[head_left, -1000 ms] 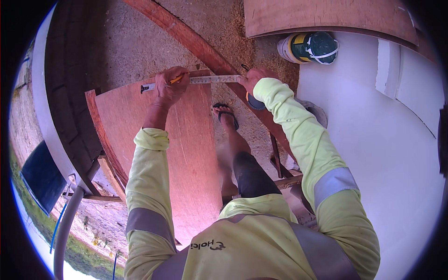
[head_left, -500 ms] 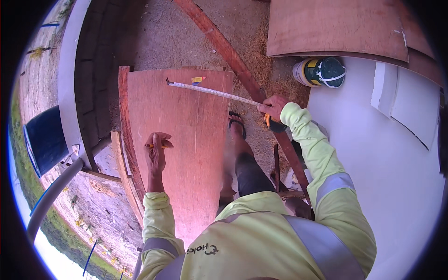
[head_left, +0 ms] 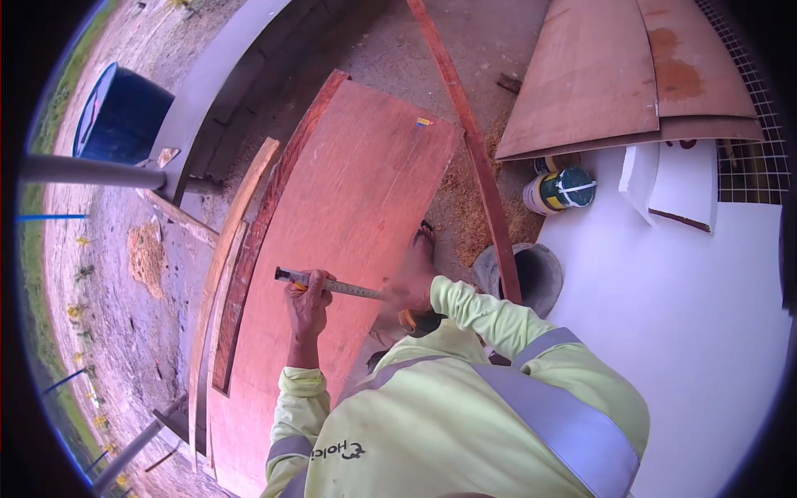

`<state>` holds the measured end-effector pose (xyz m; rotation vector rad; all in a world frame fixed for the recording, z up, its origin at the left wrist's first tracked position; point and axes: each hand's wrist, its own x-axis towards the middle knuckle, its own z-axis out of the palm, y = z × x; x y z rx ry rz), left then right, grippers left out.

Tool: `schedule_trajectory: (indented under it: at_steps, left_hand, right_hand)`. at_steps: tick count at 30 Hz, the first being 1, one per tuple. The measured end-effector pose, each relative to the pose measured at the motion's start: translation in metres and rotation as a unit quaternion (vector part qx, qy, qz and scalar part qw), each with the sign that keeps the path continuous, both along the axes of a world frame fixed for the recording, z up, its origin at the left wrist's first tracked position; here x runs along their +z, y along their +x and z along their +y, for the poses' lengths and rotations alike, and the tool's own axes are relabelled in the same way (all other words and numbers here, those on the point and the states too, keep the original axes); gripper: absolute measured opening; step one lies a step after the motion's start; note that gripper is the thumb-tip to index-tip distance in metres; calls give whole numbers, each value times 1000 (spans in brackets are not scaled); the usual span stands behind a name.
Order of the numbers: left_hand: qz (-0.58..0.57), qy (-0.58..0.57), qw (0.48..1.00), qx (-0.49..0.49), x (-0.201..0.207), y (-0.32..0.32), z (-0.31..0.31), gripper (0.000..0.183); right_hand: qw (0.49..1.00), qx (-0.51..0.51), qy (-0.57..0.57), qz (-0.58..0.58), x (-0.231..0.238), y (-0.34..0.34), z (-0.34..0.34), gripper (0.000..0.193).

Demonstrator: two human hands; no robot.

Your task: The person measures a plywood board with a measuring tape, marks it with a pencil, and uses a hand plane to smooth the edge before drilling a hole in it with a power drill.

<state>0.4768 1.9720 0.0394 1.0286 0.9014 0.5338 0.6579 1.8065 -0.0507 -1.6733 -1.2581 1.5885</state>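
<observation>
A tape measure's pale blade (head_left: 355, 290) stretches between my two hands above a reddish plywood sheet (head_left: 357, 174). My left hand (head_left: 308, 305) is closed around the blade close to its hooked end. A small orange stick, which looks like a pencil stub, shows at those same fingers. My right hand (head_left: 413, 285), smeared by motion, grips the tape at its black and orange case (head_left: 420, 322), over the sheet's right edge. Near the far edge of the plywood lies a small yellow and blue piece (head_left: 423, 122).
Wooden strips (head_left: 241, 207) run along the sheet's left side. A long reddish timber (head_left: 469, 133) crosses the floor to a grey bucket (head_left: 540, 278). A green-and-white paint pail (head_left: 560, 190) stands by more plywood (head_left: 589, 83) and a white sheet (head_left: 664, 324). A blue drum (head_left: 124, 112) stands far left.
My right hand has brought the tape case left and nearer my body, leaving less blade out. My left hand, earlier holding only the pencil-like stick, now grips the blade. The view has turned.
</observation>
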Motion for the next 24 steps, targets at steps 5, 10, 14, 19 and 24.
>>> schedule_trajectory:
  at_steps: [5,10,14,19,24]
  left_hand:
    - [15,59,996,-57,8,-110,-98,33]
    - [256,105,930,243,-4,-235,-149,35]
    - [406,-7,825,392,-2,-309,-249,35]
    - [389,-224,734,510,-23,-309,-379,47]
    - [471,-186,731,457,-55,-344,-502,56]
  right_hand:
    - [917,-16,49,396,50,-92,25,94]
    - [944,103,-68,306,12,-101,51,104]
    - [950,31,-173,258,-59,-69,58,80]
    - [915,66,-329,223,-91,-25,90,92]
    - [908,34,-321,268,-54,-77,87,75]
